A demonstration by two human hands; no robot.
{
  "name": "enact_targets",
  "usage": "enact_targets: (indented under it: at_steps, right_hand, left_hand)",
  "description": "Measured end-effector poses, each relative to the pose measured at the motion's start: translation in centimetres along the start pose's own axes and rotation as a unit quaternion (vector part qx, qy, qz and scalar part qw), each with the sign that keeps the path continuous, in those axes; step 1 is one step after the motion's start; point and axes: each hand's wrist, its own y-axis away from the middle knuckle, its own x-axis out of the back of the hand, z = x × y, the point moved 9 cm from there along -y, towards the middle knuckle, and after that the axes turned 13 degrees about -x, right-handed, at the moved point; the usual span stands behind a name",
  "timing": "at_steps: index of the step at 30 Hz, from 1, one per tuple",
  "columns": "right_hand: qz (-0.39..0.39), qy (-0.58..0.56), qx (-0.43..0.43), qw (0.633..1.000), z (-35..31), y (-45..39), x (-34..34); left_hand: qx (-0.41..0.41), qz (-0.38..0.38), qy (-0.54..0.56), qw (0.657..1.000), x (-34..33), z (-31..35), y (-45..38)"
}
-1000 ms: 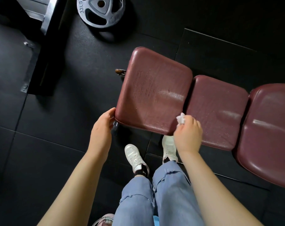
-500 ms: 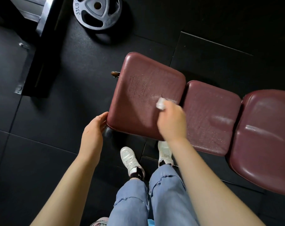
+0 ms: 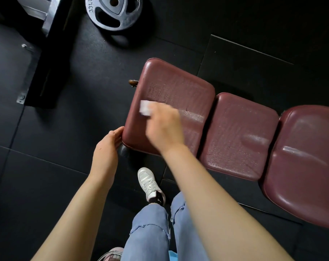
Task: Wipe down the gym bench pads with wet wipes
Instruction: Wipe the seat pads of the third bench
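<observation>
Wipe (image 3: 145,107) sits bunched in her right hand (image 3: 164,127), seemingly pressed on the end pad (image 3: 178,91); left hand (image 3: 107,147) steadies its corner. Loosely pinched, it could slip free mid-stroke.

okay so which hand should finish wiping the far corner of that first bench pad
Right. The right hand already grips the wet wipe on the first bench pad, with the unwiped far corner just beyond it. The left hand only touches the pad's near corner and holds no wipe.
</observation>
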Motion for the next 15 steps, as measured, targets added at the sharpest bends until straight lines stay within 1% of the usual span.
enact_targets:
  at_steps: [1,2,4,6,7,8,9,10,11,12,13,14,15]
  right_hand:
    - [0.019,0.036,-0.068,0.997,4.1,0.0,1.4]
    - [0.023,0.074,-0.131,0.988,8.1,0.5,2.7]
    - [0.01,0.112,-0.22,0.969,13.1,1.8,4.0]
    - [0.027,0.084,-0.267,0.96,12.8,1.7,3.5]
    - [0.04,0.055,-0.266,0.962,11.2,1.1,3.1]
    - [0.049,0.019,-0.229,0.972,8.6,0.2,2.4]
    - [0.047,-0.019,-0.162,0.986,5.2,-0.8,1.5]
    - [0.035,-0.046,-0.076,0.995,1.5,-1.4,0.6]
    - [0.017,-0.052,0.01,0.998,-2.2,-1.4,-0.5]
    - [0.0,-0.034,0.085,0.996,-5.1,-1.2,-1.6]
    - [-0.014,-0.006,0.136,0.991,-6.9,-1.3,-2.4]
    - [-0.017,0.018,0.152,0.988,-7.3,-1.9,-2.4]
    - [-0.001,0.029,0.127,0.992,-6.1,-2.8,-1.5]
  left_hand:
    - [0.006,-0.01,-0.001,1.0,-0.1,0.0,0.0]
    - [0.01,-0.017,-0.001,1.0,-0.3,0.0,0.1]
    - [0.001,-0.022,-0.016,1.0,-0.3,0.2,0.1]
    - [-0.031,-0.02,-0.059,0.998,-0.1,0.6,0.0]
    - [-0.04,-0.011,-0.065,0.997,0.0,0.6,-0.1]
    - [-0.041,-0.001,-0.058,0.997,0.0,0.5,0.0]
    - [-0.041,0.006,-0.054,0.998,0.0,0.3,0.0]
    - [-0.044,0.01,-0.052,0.998,-0.1,0.3,0.1]
    - [-0.047,0.012,-0.053,0.997,-0.1,0.4,0.2]
    - [-0.051,0.013,-0.054,0.997,-0.1,0.4,0.3]
    - [-0.054,0.011,-0.056,0.997,-0.2,0.6,0.3]
    - [-0.054,0.005,-0.061,0.997,-0.2,0.7,0.3]
    - [-0.048,-0.001,-0.063,0.997,-0.3,0.8,0.2]
